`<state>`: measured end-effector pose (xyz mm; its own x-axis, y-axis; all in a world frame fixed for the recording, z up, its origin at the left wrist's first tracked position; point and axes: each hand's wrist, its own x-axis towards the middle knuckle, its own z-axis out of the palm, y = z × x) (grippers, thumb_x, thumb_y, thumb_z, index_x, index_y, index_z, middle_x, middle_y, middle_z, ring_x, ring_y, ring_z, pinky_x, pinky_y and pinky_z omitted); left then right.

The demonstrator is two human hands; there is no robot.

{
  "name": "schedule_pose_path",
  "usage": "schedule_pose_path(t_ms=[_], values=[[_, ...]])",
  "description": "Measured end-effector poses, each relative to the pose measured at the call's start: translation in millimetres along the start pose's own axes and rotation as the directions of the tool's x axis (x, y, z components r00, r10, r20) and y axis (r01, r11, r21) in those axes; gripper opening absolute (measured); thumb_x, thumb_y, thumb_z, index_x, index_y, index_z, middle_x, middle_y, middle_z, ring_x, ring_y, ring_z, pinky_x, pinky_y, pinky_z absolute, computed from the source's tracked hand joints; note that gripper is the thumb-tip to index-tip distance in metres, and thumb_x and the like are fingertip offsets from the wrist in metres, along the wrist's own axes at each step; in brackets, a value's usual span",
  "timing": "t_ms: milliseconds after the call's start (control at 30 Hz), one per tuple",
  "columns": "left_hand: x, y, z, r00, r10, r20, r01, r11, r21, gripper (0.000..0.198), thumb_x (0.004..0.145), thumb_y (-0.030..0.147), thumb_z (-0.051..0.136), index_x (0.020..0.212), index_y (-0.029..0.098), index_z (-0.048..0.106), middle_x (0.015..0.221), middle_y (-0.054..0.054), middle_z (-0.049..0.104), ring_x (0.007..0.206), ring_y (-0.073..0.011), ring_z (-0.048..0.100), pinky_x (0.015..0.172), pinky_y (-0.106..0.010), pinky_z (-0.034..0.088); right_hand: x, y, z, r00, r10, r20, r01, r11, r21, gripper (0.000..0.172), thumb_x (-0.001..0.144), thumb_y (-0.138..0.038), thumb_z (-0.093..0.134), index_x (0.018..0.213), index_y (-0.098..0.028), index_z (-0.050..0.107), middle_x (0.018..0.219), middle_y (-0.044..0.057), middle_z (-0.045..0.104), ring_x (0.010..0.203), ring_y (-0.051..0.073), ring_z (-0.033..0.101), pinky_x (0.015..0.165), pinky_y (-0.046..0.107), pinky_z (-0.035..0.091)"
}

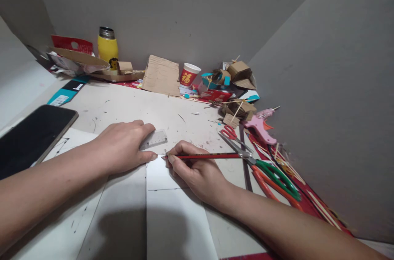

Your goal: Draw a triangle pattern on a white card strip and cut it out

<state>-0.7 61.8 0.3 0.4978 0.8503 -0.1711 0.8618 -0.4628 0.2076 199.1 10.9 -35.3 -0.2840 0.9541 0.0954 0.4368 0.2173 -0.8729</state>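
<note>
Here, one pencil (pixel 205 156), one ruler (pixel 155 138)

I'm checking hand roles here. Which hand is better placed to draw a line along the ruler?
The right hand: it grips the red pencil, tip just below the ruler on the white sheet. The left hand presses the ruler flat, so it is likely occupied.

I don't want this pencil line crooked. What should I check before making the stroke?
1. Left hand presses ruler on white sheet: ok.
2. Right hand grips pencil: ok.
3. Pencil tip against ruler edge: cannot tell, left thumb sits right beside it.
4. Pencil's rear clear of scissors: not ok, it meets the blades.
5. Phone clear of ruler: ok.
</note>
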Motion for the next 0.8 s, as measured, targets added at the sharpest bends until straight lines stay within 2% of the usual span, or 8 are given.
schedule_pose_path(t_ms=[800], values=[[1.5, 0.8, -0.6, 1.0, 0.006, 0.025, -0.006, 1.0, 0.012, 0.053, 0.086, 0.053, 0.055, 0.129, 0.022, 0.057, 0.115, -0.012, 0.067, 0.095, -0.0356, 0.066, 0.067, -0.039, 0.043, -1.2, 1.1, 0.1, 1.0, 0.027, -0.012, -0.026, 0.999, 0.043, 0.013, 0.088, -0.022, 0.053, 0.076, -0.021, 0.057, 0.068, -0.001, 0.057, 0.063, 0.014, 0.051, 0.059, 0.029, 0.041]])
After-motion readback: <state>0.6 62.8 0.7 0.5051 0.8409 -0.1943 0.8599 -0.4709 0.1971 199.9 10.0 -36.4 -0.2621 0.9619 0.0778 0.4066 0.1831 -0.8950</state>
